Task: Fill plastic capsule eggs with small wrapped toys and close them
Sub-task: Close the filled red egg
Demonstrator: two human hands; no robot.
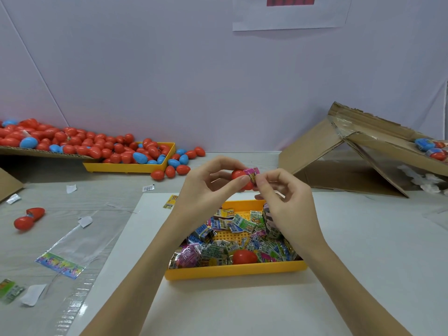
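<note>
Holding a red capsule egg (238,177) in your left hand (211,187), you pinch a pink wrapped toy (252,174) in the fingers of your right hand (287,200) and press it at the egg's opening, both raised just above the far edge of the near yellow tray (232,271). In the one head view, the toy sits at the mouth of the egg rather than inside it, so this egg looks only partly filled, and its closing is yet to come. That tray holds a thick litter of wrapped toys (242,226) and one red egg (244,257) at its near side; whether that one is filled you cannot tell. Far left of the tray, a big heap of red and blue eggs (80,144) spills over a second yellow tray (126,167), and an opened red egg (29,217) lies to the left on the table. Right of the tray, a cardboard box (358,151) shows a few more eggs. Judging by what remains, much work is left.
</note>
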